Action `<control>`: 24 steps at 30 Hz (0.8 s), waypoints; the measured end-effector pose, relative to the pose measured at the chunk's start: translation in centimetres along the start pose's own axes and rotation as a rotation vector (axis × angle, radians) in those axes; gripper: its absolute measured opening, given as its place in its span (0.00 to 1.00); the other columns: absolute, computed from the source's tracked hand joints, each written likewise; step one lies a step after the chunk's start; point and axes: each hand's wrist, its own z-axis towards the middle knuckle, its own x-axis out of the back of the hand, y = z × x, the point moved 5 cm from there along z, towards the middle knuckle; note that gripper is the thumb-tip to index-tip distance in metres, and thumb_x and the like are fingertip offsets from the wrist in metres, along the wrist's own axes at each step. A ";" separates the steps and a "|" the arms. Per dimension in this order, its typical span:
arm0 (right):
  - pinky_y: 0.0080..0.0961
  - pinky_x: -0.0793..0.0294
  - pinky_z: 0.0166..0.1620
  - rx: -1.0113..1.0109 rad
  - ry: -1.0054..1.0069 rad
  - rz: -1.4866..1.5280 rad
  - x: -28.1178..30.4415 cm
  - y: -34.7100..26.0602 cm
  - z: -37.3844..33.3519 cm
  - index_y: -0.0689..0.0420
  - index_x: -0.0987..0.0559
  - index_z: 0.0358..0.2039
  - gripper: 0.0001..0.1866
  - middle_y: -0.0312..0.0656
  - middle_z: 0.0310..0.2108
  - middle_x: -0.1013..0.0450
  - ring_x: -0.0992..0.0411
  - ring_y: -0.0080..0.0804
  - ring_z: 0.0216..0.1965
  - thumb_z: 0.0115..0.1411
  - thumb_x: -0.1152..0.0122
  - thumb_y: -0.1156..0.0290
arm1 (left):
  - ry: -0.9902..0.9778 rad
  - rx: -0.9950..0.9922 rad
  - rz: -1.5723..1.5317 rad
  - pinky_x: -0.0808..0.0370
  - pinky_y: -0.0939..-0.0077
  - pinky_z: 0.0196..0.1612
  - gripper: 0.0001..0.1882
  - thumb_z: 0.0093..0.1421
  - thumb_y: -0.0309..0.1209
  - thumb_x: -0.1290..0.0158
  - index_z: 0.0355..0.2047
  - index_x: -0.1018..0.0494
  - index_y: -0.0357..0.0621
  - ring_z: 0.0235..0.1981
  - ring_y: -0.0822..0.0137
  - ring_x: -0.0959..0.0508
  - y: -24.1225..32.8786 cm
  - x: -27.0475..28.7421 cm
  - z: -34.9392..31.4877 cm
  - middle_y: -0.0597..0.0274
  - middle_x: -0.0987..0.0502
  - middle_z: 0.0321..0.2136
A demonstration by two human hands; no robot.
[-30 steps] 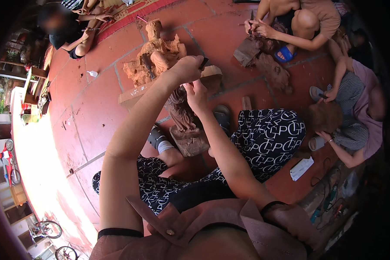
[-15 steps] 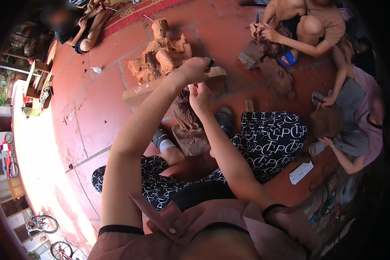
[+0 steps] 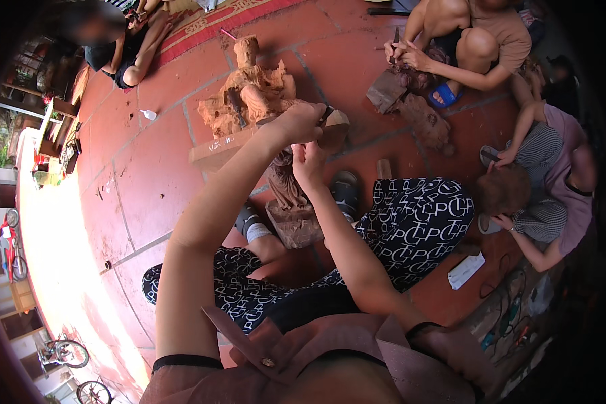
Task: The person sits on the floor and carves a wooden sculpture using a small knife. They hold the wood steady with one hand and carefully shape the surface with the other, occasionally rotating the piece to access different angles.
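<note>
Between my feet stands a dark carved wooden figure (image 3: 288,185) with draped folds, on a rough block base (image 3: 293,227). Its upper part is hidden behind my hands. My left hand (image 3: 299,124) is closed above the figure's top. A small dark thing (image 3: 326,114) shows at its fingers, too little of it to name. Just below, my right hand (image 3: 308,165) is closed in a pinch beside the upper part of the figure. What sits between those fingertips cannot be made out. Directly behind stands a larger, lighter seated wooden statue (image 3: 252,91) on a wide plinth (image 3: 215,151).
A chisel-like tool (image 3: 234,108) leans on the lighter statue. A wood block (image 3: 384,168) lies right of my foot. Two people work on carvings at the right, near a dark carving (image 3: 424,121). Another person sits far left. A white bottle (image 3: 148,114) lies on the tiles.
The whole view has shifted slightly. My hands stay closed at the top of the dark figure, with only a small change in their position.
</note>
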 end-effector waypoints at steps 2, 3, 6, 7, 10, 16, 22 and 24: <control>0.41 0.28 0.37 -0.023 -0.048 -0.041 0.1 0.2 1.1 0.61 0.32 0.46 0.15 0.56 0.32 0.27 0.27 0.55 0.35 0.57 0.46 0.76 | -0.007 0.099 -0.078 0.29 0.59 0.40 0.13 0.48 0.28 0.48 0.35 0.31 0.35 0.37 0.46 0.24 0.7 1.2 0.3 0.44 0.25 0.31; 0.41 0.28 0.37 -0.044 -0.082 -0.048 0.1 0.3 1.6 0.60 0.32 0.46 0.16 0.57 0.32 0.27 0.27 0.55 0.36 0.57 0.46 0.76 | -0.021 0.126 -0.098 0.29 0.59 0.40 0.13 0.48 0.28 0.48 0.35 0.31 0.35 0.37 0.46 0.24 0.8 1.6 0.4 0.44 0.25 0.31; 0.42 0.28 0.36 -0.028 -0.099 0.048 0.3 -0.2 0.7 0.60 0.32 0.44 0.14 0.57 0.31 0.27 0.28 0.56 0.35 0.57 0.46 0.76 | 0.016 0.066 -0.082 0.29 0.58 0.40 0.13 0.48 0.28 0.48 0.34 0.31 0.36 0.36 0.46 0.25 -0.1 0.7 0.1 0.43 0.25 0.30; 0.42 0.28 0.36 -0.030 -0.097 0.025 0.3 -0.2 0.8 0.60 0.32 0.44 0.14 0.56 0.31 0.27 0.27 0.56 0.35 0.57 0.47 0.76 | 0.030 0.024 -0.063 0.29 0.58 0.39 0.13 0.48 0.28 0.48 0.34 0.32 0.36 0.36 0.46 0.25 0.0 0.3 -0.3 0.43 0.25 0.30; 0.41 0.28 0.36 -0.044 -0.093 -0.046 0.2 0.0 1.0 0.60 0.32 0.44 0.13 0.54 0.31 0.26 0.27 0.54 0.35 0.57 0.47 0.76 | 0.072 0.094 -0.112 0.29 0.58 0.39 0.12 0.48 0.28 0.48 0.33 0.32 0.36 0.36 0.46 0.25 -0.3 0.7 0.0 0.44 0.25 0.29; 0.42 0.28 0.35 0.024 -0.096 -0.035 0.4 -1.2 0.9 0.59 0.33 0.44 0.13 0.53 0.30 0.26 0.27 0.54 0.35 0.57 0.47 0.76 | -0.012 0.114 -0.148 0.28 0.59 0.39 0.15 0.46 0.30 0.46 0.34 0.32 0.37 0.36 0.46 0.25 -0.3 0.8 -0.9 0.43 0.25 0.30; 0.46 0.30 0.35 -0.024 -0.183 -0.090 -0.3 -0.3 2.4 0.59 0.32 0.43 0.14 0.56 0.30 0.27 0.29 0.57 0.34 0.56 0.46 0.75 | 0.041 0.166 -0.108 0.29 0.60 0.40 0.18 0.46 0.33 0.44 0.36 0.32 0.38 0.36 0.46 0.25 -0.9 2.6 -0.3 0.45 0.26 0.30; 0.47 0.31 0.34 0.045 -0.116 -0.066 -0.1 -1.0 2.1 0.59 0.32 0.42 0.12 0.54 0.28 0.27 0.29 0.57 0.32 0.57 0.46 0.74 | 0.068 0.081 -0.142 0.28 0.60 0.39 0.19 0.46 0.33 0.44 0.37 0.33 0.36 0.36 0.46 0.25 -1.3 1.6 -1.0 0.44 0.26 0.30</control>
